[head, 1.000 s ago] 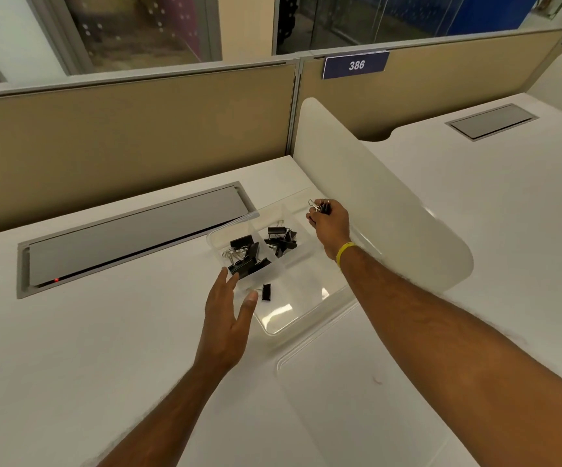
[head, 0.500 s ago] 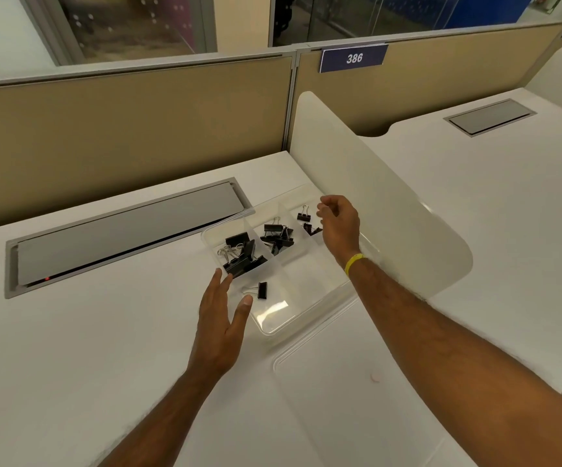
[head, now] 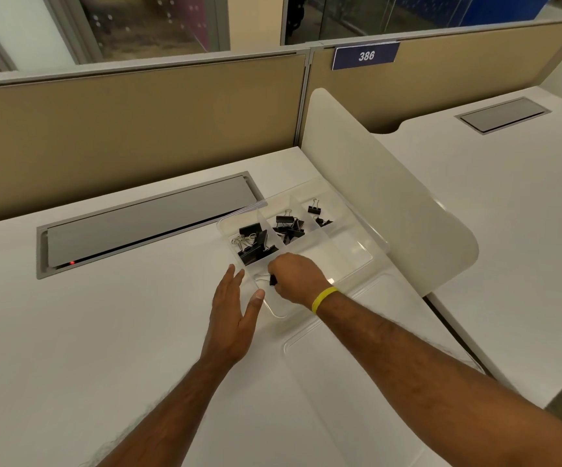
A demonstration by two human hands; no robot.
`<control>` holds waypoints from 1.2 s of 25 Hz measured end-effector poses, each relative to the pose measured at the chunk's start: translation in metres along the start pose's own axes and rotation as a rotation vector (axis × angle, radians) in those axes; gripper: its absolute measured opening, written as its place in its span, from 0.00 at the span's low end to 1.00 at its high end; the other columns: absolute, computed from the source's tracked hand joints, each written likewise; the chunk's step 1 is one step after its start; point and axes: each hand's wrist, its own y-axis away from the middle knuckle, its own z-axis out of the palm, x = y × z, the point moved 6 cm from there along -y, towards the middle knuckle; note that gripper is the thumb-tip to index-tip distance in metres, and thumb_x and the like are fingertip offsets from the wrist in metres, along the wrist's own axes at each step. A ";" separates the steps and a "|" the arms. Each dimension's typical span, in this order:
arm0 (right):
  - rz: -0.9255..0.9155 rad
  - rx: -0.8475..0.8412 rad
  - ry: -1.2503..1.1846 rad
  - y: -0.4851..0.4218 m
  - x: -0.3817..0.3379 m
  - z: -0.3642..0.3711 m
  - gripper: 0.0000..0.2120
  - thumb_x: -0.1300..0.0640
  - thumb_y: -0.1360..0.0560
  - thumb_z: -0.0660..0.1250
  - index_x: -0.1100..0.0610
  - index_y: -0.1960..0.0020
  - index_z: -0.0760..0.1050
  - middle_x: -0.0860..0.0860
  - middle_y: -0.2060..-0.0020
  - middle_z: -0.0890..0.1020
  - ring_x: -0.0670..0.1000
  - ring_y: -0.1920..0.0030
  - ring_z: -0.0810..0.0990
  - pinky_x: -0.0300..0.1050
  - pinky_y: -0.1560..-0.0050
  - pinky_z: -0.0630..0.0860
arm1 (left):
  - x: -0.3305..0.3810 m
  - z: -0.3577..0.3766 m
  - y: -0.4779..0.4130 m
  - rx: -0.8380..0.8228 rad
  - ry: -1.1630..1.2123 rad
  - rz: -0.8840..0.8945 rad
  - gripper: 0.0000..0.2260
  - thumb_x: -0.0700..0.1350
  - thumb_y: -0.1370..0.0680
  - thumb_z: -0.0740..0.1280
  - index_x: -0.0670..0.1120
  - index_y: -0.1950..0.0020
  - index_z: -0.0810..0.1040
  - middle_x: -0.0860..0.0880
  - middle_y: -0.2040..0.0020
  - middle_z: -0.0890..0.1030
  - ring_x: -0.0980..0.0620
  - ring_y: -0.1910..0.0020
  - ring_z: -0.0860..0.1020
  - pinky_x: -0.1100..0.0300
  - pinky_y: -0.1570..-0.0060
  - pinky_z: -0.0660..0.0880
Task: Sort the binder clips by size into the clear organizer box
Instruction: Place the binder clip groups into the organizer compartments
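Three small compartments along the far side of the clear box (head: 372, 256) hold sorted clips. The big clips (head: 254, 253) fill the left one, the middle-sized clips (head: 288, 227) the middle one, and the small clips (head: 314, 210) the right one. The box sits on the white counter (head: 104, 332), its far right side close to the white divider (head: 374, 197) that stands between my counter and the next.

My right hand (head: 293, 278) is curled inside the long near compartment of the box. Its fingers and thumb pinch one black clip (head: 273, 280) at the compartment's left end, and the clip's wire handle pokes out to the left of my fingertips. I cannot tell whether the clip touches the box floor. A yellow band (head: 324, 299) circles that wrist.

My left hand (head: 234, 315) is flat and wide, fingers straight and holding nothing. It is just beside the near left corner of the box, with the thumb tip at the rim. I cannot tell whether the palm rests on the counter.

The clear lid (head: 374, 382) lies flat on the counter on the near side of the box, partly under my right forearm. Left of the box a grey hatch (head: 148, 220) is set into the counter, with a small red light (head: 72, 263) near its front left corner. Behind the counter runs a tan partition (head: 138, 129), and a blue sign (head: 366, 55) reading 386 sits at its top edge.
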 end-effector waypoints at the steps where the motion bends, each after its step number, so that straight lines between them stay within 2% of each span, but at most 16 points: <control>1: 0.000 -0.019 0.036 -0.001 -0.002 0.003 0.11 0.61 0.25 0.66 0.60 0.43 0.77 0.59 0.48 0.80 0.60 0.48 0.79 0.51 0.48 0.77 | -0.001 0.001 0.001 -0.004 -0.006 -0.003 0.34 0.67 0.25 0.51 0.54 0.22 0.56 0.55 0.20 0.52 0.54 0.22 0.52 0.50 0.25 0.53; 6: 0.018 -0.001 0.064 -0.005 -0.005 0.006 0.12 0.61 0.25 0.67 0.59 0.42 0.77 0.58 0.46 0.79 0.60 0.48 0.80 0.52 0.47 0.77 | -0.002 0.004 0.002 -0.016 -0.020 -0.033 0.34 0.67 0.26 0.51 0.54 0.22 0.56 0.54 0.20 0.52 0.52 0.22 0.52 0.48 0.25 0.53; 10: 0.039 0.018 -0.015 0.000 -0.004 0.007 0.09 0.60 0.26 0.67 0.59 0.46 0.78 0.58 0.50 0.79 0.59 0.51 0.80 0.49 0.52 0.76 | 0.001 0.003 -0.001 -0.006 -0.021 -0.019 0.34 0.67 0.26 0.51 0.54 0.22 0.56 0.54 0.20 0.52 0.52 0.22 0.53 0.48 0.26 0.53; 13: 0.015 0.047 -0.122 0.013 0.002 -0.006 0.11 0.55 0.27 0.70 0.56 0.46 0.79 0.55 0.52 0.81 0.55 0.52 0.79 0.47 0.54 0.75 | 0.006 0.001 -0.005 0.001 -0.027 0.013 0.34 0.66 0.25 0.52 0.54 0.22 0.55 0.54 0.20 0.52 0.53 0.22 0.52 0.49 0.26 0.53; 16: 0.032 0.158 -0.288 0.024 0.024 -0.029 0.10 0.51 0.28 0.72 0.53 0.49 0.80 0.49 0.52 0.83 0.49 0.51 0.78 0.45 0.50 0.77 | 0.009 -0.001 -0.011 0.014 -0.081 0.043 0.34 0.67 0.25 0.52 0.54 0.22 0.54 0.54 0.20 0.51 0.52 0.22 0.51 0.47 0.26 0.53; 19: 0.161 0.318 -0.453 0.019 0.066 -0.048 0.08 0.51 0.30 0.73 0.51 0.52 0.81 0.46 0.54 0.83 0.44 0.58 0.77 0.42 0.53 0.76 | 0.009 -0.002 -0.015 0.007 -0.128 0.067 0.35 0.67 0.25 0.51 0.53 0.22 0.54 0.54 0.20 0.51 0.52 0.22 0.51 0.46 0.25 0.54; 21: 0.266 0.369 -0.467 0.009 0.094 -0.057 0.08 0.52 0.31 0.73 0.52 0.53 0.81 0.47 0.55 0.83 0.45 0.60 0.76 0.43 0.55 0.75 | 0.008 -0.002 -0.016 -0.002 -0.147 0.078 0.35 0.67 0.25 0.51 0.53 0.22 0.54 0.54 0.20 0.50 0.52 0.21 0.50 0.46 0.25 0.53; 25: 0.412 0.387 -0.364 -0.016 0.138 -0.065 0.10 0.52 0.30 0.71 0.52 0.51 0.81 0.50 0.53 0.83 0.53 0.50 0.80 0.46 0.53 0.77 | -0.001 -0.007 -0.014 0.005 -0.177 0.077 0.36 0.69 0.26 0.50 0.54 0.21 0.53 0.55 0.20 0.49 0.53 0.21 0.49 0.47 0.25 0.52; 30: 0.466 0.351 -0.352 -0.041 0.159 -0.058 0.19 0.50 0.27 0.68 0.55 0.38 0.75 0.53 0.42 0.79 0.56 0.37 0.72 0.49 0.43 0.73 | -0.014 -0.013 -0.021 0.036 -0.199 0.033 0.42 0.76 0.30 0.44 0.54 0.21 0.53 0.54 0.20 0.50 0.52 0.21 0.50 0.48 0.25 0.50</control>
